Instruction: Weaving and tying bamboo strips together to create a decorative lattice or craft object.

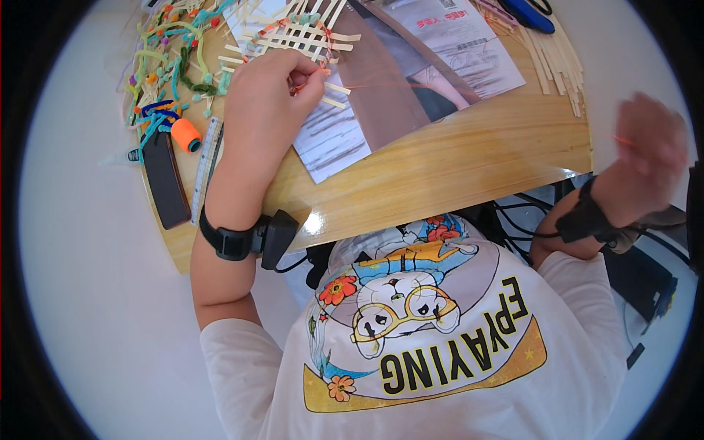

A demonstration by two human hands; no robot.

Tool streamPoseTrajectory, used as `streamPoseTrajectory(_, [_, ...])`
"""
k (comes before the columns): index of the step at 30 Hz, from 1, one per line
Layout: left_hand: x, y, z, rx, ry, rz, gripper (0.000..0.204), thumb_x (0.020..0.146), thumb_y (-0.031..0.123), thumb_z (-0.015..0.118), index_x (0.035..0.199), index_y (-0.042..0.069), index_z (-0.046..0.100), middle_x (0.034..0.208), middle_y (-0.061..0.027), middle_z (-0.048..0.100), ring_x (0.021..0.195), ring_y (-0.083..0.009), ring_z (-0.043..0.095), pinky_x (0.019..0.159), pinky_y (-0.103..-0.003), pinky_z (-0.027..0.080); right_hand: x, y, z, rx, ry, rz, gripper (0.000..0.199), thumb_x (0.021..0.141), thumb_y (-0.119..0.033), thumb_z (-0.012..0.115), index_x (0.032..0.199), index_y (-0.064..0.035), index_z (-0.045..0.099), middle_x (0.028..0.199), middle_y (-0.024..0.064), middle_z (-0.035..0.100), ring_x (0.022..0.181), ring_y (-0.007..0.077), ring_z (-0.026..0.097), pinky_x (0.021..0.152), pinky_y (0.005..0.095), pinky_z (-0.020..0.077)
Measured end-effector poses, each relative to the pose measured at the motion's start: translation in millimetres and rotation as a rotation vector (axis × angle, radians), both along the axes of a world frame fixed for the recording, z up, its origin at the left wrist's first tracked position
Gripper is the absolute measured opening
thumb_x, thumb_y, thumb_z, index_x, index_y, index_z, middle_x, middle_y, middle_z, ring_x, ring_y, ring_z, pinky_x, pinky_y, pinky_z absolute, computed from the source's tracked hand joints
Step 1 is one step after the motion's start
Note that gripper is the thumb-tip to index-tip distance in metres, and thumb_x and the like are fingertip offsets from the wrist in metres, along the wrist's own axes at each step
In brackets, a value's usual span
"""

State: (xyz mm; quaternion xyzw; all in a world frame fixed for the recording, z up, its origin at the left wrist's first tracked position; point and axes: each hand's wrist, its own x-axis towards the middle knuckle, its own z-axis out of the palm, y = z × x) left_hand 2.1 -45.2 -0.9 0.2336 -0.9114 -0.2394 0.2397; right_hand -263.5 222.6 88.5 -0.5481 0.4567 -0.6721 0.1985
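Note:
My left hand point(270, 95) is closed at the near edge of a round woven piece point(302, 35) made of pale flat strips, its thumb and fingertips pinched on the rim. Orange cord and greenish tufts go round that rim, and strip ends stick out past it. From there a thin orange thread point(622, 138) stretches across the table to my right hand point(649, 154), raised off the table's right edge. Motion smears the right fingers, but the thread runs into them and looks drawn out. Part of the weave lies hidden behind my left hand.
Printed sheets point(330, 150) lie under the weave on the wooden table point(440, 172). At left are fuzzy coloured stems point(187, 62), an orange thread spool point(186, 135), a dark phone-like slab point(165, 180) and a ruler point(207, 169). Pale strips point(561, 55) and a blue-handled tool point(529, 15) lie far right.

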Motion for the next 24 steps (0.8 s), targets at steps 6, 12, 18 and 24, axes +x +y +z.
streamPoseTrajectory(6, [7, 16, 16, 0.363, 0.098, 0.069, 0.012, 0.082, 0.013, 0.072, 0.087, 0.002, 0.068, 0.073, -0.0022, 0.063, 0.066, -0.0082, 0.057, 0.062, -0.023, 0.046, 86, -99, -34, 0.362, 0.326, -0.044, 0.010, 0.084, -0.007, 0.069, 0.092, -0.0012, 0.067, 0.081, 0.0022, 0.064, 0.066, 0.0081, 0.057, 0.060, 0.0224, 0.0451])
streamPoseTrajectory(12, [4, 28, 26, 0.391, 0.182, 0.008, 0.013, 0.082, 0.013, 0.073, 0.087, 0.002, 0.069, 0.074, -0.0011, 0.064, 0.068, -0.0073, 0.056, 0.064, -0.022, 0.046, 100, -127, -61, 0.429, 0.357, -0.106, 0.015, 0.085, -0.015, 0.071, 0.094, -0.0023, 0.069, 0.073, 0.0014, 0.066, 0.063, 0.0055, 0.059, 0.057, 0.0202, 0.0460])
streamPoseTrajectory(18, [5, 28, 20, 0.416, 0.192, -0.017, 0.012, 0.082, 0.013, 0.073, 0.086, 0.002, 0.068, 0.074, -0.0010, 0.064, 0.068, -0.0077, 0.056, 0.064, -0.022, 0.045, 107, -128, -74, 0.500, 0.071, -0.089, 0.017, 0.085, -0.019, 0.071, 0.091, -0.0032, 0.071, 0.070, 0.0038, 0.069, 0.060, 0.0060, 0.060, 0.056, 0.0223, 0.0467])
streamPoseTrajectory(24, [4, 31, 21, 0.386, 0.181, -0.015, 0.012, 0.082, 0.012, 0.073, 0.085, 0.002, 0.068, 0.073, -0.0007, 0.063, 0.067, -0.0070, 0.055, 0.062, -0.022, 0.044, 109, -128, -86, 0.493, 0.092, -0.129, 0.018, 0.085, -0.020, 0.071, 0.091, -0.0036, 0.072, 0.070, 0.0019, 0.068, 0.061, 0.0051, 0.059, 0.056, 0.0211, 0.0465])
